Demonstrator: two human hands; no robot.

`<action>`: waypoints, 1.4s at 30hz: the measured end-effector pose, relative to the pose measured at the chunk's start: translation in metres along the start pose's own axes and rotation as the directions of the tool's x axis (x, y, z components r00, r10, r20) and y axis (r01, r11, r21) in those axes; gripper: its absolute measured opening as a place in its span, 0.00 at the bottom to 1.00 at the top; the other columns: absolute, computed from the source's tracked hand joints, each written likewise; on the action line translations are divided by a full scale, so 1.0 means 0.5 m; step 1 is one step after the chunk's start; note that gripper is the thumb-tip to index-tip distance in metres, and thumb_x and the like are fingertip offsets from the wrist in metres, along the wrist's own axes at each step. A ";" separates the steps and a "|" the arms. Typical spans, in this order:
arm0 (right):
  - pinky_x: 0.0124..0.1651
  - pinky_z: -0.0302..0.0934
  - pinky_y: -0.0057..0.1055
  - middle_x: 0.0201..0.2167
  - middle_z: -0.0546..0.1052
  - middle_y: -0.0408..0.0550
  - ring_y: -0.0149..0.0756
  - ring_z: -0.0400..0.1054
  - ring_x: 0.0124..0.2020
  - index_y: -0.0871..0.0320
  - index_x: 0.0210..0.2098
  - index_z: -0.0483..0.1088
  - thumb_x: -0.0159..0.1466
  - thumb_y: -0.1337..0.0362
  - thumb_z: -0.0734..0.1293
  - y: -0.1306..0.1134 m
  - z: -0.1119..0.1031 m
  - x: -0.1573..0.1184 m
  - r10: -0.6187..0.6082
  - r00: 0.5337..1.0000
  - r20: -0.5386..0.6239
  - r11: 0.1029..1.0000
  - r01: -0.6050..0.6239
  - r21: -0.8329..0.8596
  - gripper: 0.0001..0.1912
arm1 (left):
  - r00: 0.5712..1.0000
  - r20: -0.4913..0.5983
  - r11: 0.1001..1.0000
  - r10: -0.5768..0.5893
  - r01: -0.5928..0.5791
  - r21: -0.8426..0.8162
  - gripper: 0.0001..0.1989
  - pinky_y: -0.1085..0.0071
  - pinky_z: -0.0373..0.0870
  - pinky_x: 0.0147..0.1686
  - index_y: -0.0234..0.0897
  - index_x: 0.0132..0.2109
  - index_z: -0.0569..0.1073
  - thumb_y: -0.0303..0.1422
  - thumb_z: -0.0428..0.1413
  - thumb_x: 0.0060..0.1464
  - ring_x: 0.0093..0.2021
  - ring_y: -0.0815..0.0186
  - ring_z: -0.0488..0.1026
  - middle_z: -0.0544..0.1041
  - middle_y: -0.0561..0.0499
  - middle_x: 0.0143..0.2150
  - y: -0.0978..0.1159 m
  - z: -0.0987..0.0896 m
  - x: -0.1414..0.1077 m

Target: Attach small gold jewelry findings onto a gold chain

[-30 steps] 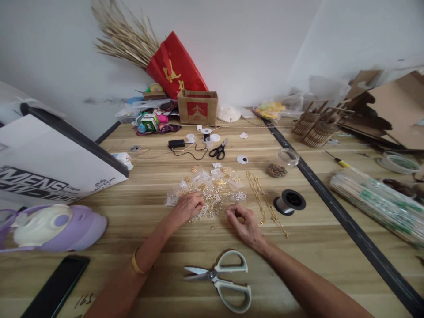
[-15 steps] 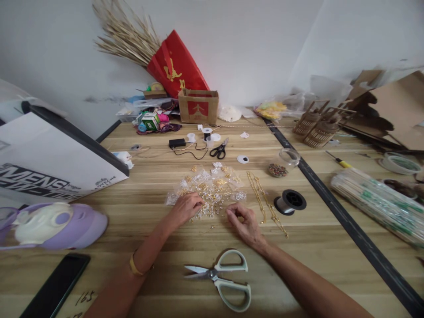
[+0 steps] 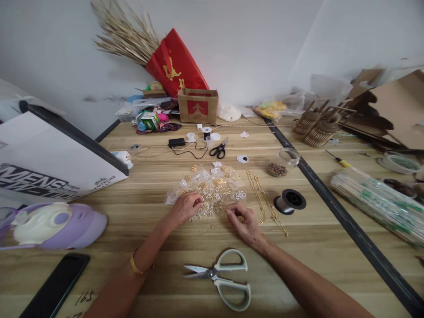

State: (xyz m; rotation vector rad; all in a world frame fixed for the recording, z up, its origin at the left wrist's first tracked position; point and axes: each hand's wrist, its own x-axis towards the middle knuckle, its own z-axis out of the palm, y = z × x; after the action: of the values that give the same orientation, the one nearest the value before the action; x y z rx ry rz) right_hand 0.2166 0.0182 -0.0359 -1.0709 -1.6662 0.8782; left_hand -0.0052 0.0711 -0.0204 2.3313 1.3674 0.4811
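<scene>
A loose pile of clear and gold beads and charms (image 3: 213, 201) lies mid-table, with small plastic bags among it. At the pile's left edge my left hand (image 3: 187, 206) rests with fingertips drawn together; anything between them is too small to make out. To the right of the pile, my right hand (image 3: 243, 222) lies curled on the table, thumb and forefinger pinched, their contents unclear. Between the hands, a small beaded wire piece (image 3: 212, 226) lies on the wood. Gold chains (image 3: 258, 194) are stretched out beyond my right hand. Nearer me sit white-handled scissors (image 3: 220, 276), blades parted.
A wire spool (image 3: 290, 202) and a jar of mixed beads (image 3: 278, 169) stand to the right. Black scissors (image 3: 219, 149) lie farther back. A phone (image 3: 56, 285), a purple-and-white appliance (image 3: 62, 224) and a white box (image 3: 49, 159) occupy the left. Bagged sticks (image 3: 377, 205) lie far right.
My left hand's fingers have shifted very slightly at the edge of the bead pile. My right hand and the things on the table look the same.
</scene>
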 end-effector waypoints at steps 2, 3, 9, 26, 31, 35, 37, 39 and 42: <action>0.25 0.56 0.26 0.18 0.66 0.41 0.28 0.59 0.20 0.59 0.28 0.66 0.64 0.62 0.60 -0.001 0.000 0.000 -0.002 1.000 -0.006 1.000 0.002 -0.004 0.11 | 0.999 -0.027 0.999 -0.026 0.025 -0.035 0.05 0.73 0.62 0.33 0.35 0.30 0.72 0.24 0.53 0.52 0.30 0.66 0.68 0.72 0.51 0.28 -0.001 -0.003 0.000; 0.25 0.56 0.26 0.18 0.66 0.41 0.28 0.59 0.21 0.59 0.28 0.66 0.64 0.61 0.60 -0.001 0.000 0.000 -0.003 1.000 -0.009 1.000 0.003 -0.010 0.11 | 0.999 -0.037 0.998 -0.035 0.033 -0.048 0.06 0.73 0.63 0.34 0.36 0.29 0.73 0.24 0.53 0.51 0.30 0.67 0.68 0.72 0.52 0.28 -0.001 -0.004 0.000; 0.25 0.56 0.25 0.18 0.66 0.41 0.29 0.59 0.21 0.58 0.28 0.66 0.64 0.61 0.60 -0.004 0.000 0.000 -0.002 1.000 -0.012 1.000 0.002 -0.017 0.11 | 0.997 -0.054 0.996 -0.057 0.053 -0.072 0.05 0.73 0.64 0.34 0.36 0.29 0.73 0.26 0.54 0.51 0.31 0.67 0.70 0.75 0.52 0.28 0.002 -0.007 0.002; 0.25 0.57 0.25 0.20 0.69 0.42 0.28 0.61 0.21 0.58 0.29 0.67 0.64 0.63 0.60 -0.001 0.002 -0.004 -0.062 0.998 0.024 0.995 0.064 -0.076 0.10 | 0.999 -0.017 0.928 -0.035 0.026 -0.371 0.13 0.72 0.69 0.38 0.36 0.42 0.75 0.23 0.52 0.49 0.34 0.68 0.72 0.76 0.47 0.44 0.082 0.009 -0.022; 0.30 0.61 0.25 0.26 0.75 0.45 0.30 0.68 0.26 0.58 0.35 0.68 0.65 0.65 0.60 -0.006 0.003 -0.011 -0.181 0.974 0.137 0.972 0.199 -0.126 0.06 | 0.973 0.213 0.665 -0.084 0.214 -0.716 0.19 0.72 0.71 0.37 0.35 0.50 0.71 0.28 0.55 0.50 0.37 0.66 0.74 0.78 0.46 0.42 0.114 0.019 -0.049; 0.31 0.61 0.26 0.29 0.77 0.48 0.32 0.71 0.28 0.57 0.37 0.68 0.66 0.65 0.59 -0.019 0.002 -0.013 -0.239 0.941 0.237 0.943 0.284 -0.175 0.07 | 0.961 0.248 0.531 -0.119 0.273 -0.802 0.13 0.71 0.71 0.36 0.32 0.41 0.74 0.32 0.60 0.47 0.34 0.66 0.74 0.78 0.47 0.34 0.119 0.034 -0.064; 0.30 0.61 0.26 0.28 0.77 0.48 0.32 0.70 0.26 0.57 0.37 0.69 0.67 0.65 0.58 -0.027 0.000 -0.013 -0.255 0.922 0.291 0.926 0.320 -0.199 0.08 | 0.954 0.250 0.507 -0.165 0.300 -0.808 0.11 0.73 0.70 0.32 0.32 0.34 0.73 0.36 0.61 0.46 0.29 0.68 0.72 0.75 0.50 0.28 0.117 0.041 -0.071; 0.29 0.60 0.26 0.27 0.76 0.47 0.32 0.70 0.25 0.57 0.38 0.69 0.68 0.64 0.58 -0.035 -0.001 -0.014 -0.261 0.899 0.352 0.909 0.352 -0.223 0.09 | 0.947 0.254 0.493 -0.199 0.320 -0.809 0.13 0.74 0.68 0.28 0.32 0.29 0.70 0.39 0.61 0.45 0.25 0.70 0.69 0.72 0.53 0.23 0.114 0.044 -0.082; 0.30 0.59 0.25 0.27 0.76 0.46 0.32 0.71 0.25 0.57 0.38 0.69 0.68 0.63 0.58 -0.051 -0.007 -0.014 -0.237 0.856 0.459 0.874 0.394 -0.285 0.10 | 0.940 0.269 0.486 -0.211 0.340 -0.805 0.15 0.75 0.66 0.26 0.33 0.27 0.69 0.41 0.61 0.45 0.23 0.71 0.68 0.71 0.53 0.22 0.114 0.046 -0.102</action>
State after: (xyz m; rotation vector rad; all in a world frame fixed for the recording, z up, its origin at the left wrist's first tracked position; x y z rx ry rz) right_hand 0.2145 0.0026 -0.0144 -0.8380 -2.3633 0.6015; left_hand 0.0245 -0.0028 -0.0169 1.2682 1.0476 0.6763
